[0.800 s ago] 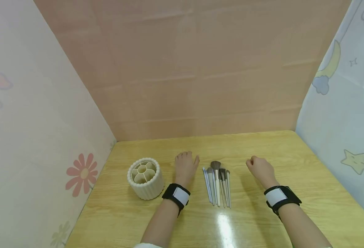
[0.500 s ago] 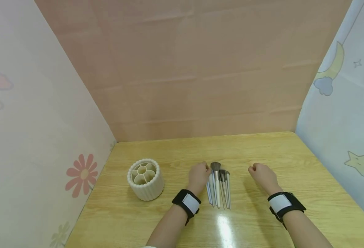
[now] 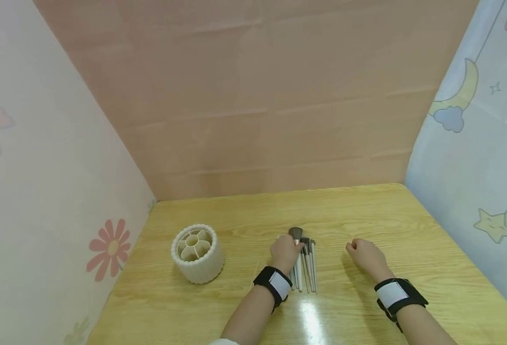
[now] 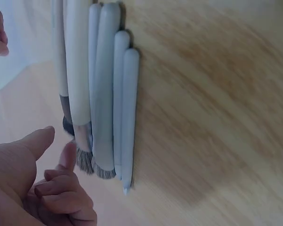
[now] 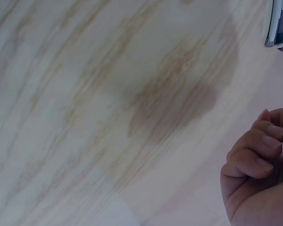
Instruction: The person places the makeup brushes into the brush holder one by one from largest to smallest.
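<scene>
Several makeup brushes (image 3: 308, 270) lie side by side on the wooden table, heads pointing away. My left hand (image 3: 284, 251) is over the left part of the row, covering some of it. In the left wrist view, its thumb (image 4: 40, 141) and index finger (image 4: 68, 154) stand apart near the head of a thick cream-handled brush (image 4: 78, 70), the index fingertip right at that brush; the other fingers bend inward. My right hand (image 3: 367, 258) stays right of the brushes, fingers loosely curled and holding nothing. A white ribbed brush holder (image 3: 203, 268), with petal-shaped compartments inside, stands to the left.
The wooden table (image 3: 245, 211) meets a plain pinkish-tan backdrop (image 3: 253, 120). White printed panels flank it, with a red flower (image 3: 112, 247) on the left and a yellow star (image 3: 496, 225) on the right. Both wrists wear black bands.
The left hand has moved right and toward me, from between the holder and the brushes to over the brush row. Its spread fingers have drawn in. The right hand has barely shifted.
</scene>
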`<state>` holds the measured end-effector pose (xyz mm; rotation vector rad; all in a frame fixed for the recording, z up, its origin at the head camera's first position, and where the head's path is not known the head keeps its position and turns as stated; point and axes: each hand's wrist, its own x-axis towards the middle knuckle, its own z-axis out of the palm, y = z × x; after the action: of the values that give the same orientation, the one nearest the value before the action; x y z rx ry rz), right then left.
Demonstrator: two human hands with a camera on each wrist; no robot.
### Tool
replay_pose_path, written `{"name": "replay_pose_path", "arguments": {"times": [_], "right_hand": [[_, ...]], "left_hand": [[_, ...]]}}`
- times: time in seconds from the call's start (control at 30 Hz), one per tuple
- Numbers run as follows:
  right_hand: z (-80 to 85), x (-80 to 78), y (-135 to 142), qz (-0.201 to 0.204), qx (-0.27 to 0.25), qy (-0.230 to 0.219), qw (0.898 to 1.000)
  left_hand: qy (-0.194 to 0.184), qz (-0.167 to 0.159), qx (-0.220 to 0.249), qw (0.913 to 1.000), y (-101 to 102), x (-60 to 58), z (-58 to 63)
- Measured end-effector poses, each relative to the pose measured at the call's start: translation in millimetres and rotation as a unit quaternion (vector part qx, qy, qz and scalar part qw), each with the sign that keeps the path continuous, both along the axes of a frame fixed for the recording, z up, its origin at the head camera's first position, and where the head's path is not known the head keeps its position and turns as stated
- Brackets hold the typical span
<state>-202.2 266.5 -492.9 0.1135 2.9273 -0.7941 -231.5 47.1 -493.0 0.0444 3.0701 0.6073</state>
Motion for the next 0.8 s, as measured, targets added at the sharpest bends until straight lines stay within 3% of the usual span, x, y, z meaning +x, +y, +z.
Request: {"name": "replay_pose_path", "arguments": {"times": [0.3, 0.53, 0.8], "right_hand": [[1.1, 2.9, -2.3, 0.002, -0.004, 0.003, 1.0], [-0.6, 1.8, -6.9, 0.011, -0.002, 0.002, 1.0], [-2.4, 4.9, -13.7, 0.021, 0.001, -0.009, 1.0]], "left_hand": [[0.033, 0.0, -0.101, 0.9944, 8.3, 0.0, -9.3], [0.06, 0.006, -0.102, 0.993, 11.2, -3.1, -13.6], [0.053, 0.006, -0.116, 0.9918, 13.5, -4.1, -12.8]]}}
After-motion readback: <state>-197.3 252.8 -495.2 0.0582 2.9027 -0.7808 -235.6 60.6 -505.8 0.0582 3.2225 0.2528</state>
